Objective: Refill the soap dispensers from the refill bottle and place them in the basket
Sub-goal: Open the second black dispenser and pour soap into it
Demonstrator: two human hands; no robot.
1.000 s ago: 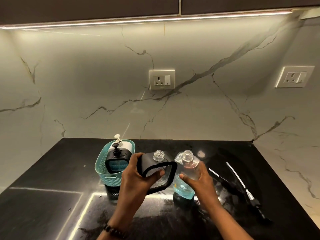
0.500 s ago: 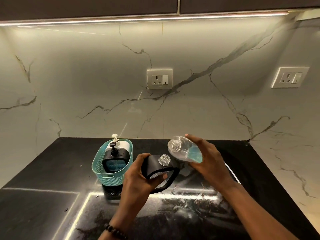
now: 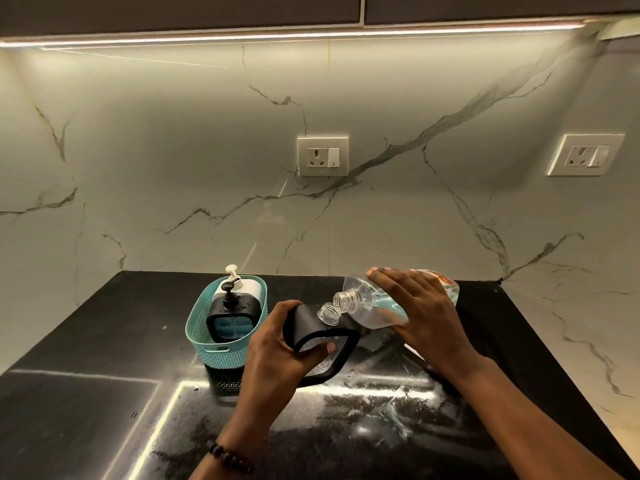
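A pale marble-patterned wall (image 3: 207, 150) with grey veins fills the upper view, lit by a thin light strip (image 3: 294, 34) under dark cabinets (image 3: 173, 8), and carries two cream electrical sockets (image 3: 322, 156), one central and one at far right. Below lies a glossy black stone countertop (image 3: 86, 393), wet and reflective in front of the hands. The right hand (image 3: 420, 313) lies over a clear plastic refill bottle (image 3: 375, 308) holding pale blue liquid, fingers stretched close together along its upper side and fingertips (image 3: 375, 271) reaching its shoulder; the thumb is hidden underneath. The bottle is tipped nearly sideways, its open threaded mouth pointing left and down, just touching or just above the neck of the dispenser in the other hand; which cannot be told. The left hand (image 3: 277, 344) grips a clear square soap dispenser with a black rubbery frame (image 3: 320, 337), thumb pressed on its front face, the other fingers curled behind its left edge; its uncapped threaded neck sits just beyond the thumb tip, tilted toward the bottle. A dark beaded bracelet (image 3: 230, 457) circles the left wrist. Left of the left hand's knuckles stands a teal perforated plastic basket (image 3: 221, 355), holding a matching black-framed dispenser with a black pump (image 3: 231, 315) and blue liquid, and behind it a white pump dispenser (image 3: 242, 284).
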